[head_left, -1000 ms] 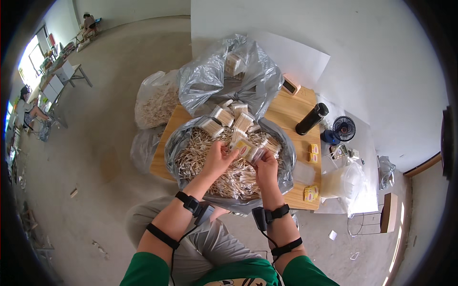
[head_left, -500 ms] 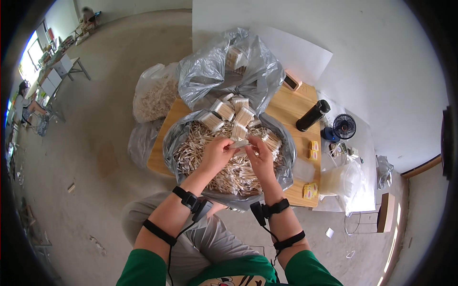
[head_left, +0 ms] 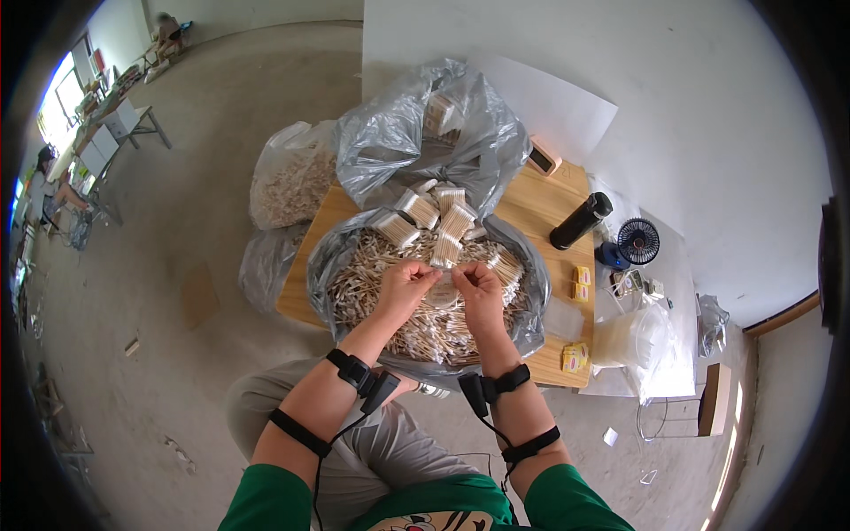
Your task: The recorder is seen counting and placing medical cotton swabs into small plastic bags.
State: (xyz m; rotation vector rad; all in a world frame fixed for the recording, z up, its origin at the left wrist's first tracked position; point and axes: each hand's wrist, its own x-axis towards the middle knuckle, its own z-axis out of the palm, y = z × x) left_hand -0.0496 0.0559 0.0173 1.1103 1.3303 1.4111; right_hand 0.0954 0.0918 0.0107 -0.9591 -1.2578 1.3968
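Note:
Both my hands are closed in a pinch above a heap of loose cotton swabs [head_left: 363,274]. My left hand [head_left: 405,288] and my right hand [head_left: 479,294] hold a small clear plastic bag [head_left: 442,295] by its upper edge, one on each side. The bag is see-through and hangs down over the swabs, so its outline is faint. A grey plastic bag [head_left: 533,265] lines the rim round the heap. Just beyond my fingers, several packed bundles of cotton swabs [head_left: 453,223] lie on top of the loose ones.
Behind the heap, a large grey bag [head_left: 381,142] holds more swab packs. A wooden table [head_left: 549,203] carries a black bottle [head_left: 580,221], small yellow packets [head_left: 575,357] and a clock-like device [head_left: 544,156]. A small fan [head_left: 637,240] stands at right. Left is a bag of swabs [head_left: 288,186].
My hands have moved slightly apart and a little lower. The clear bag, bunched between the fingers before, now hangs spread between them.

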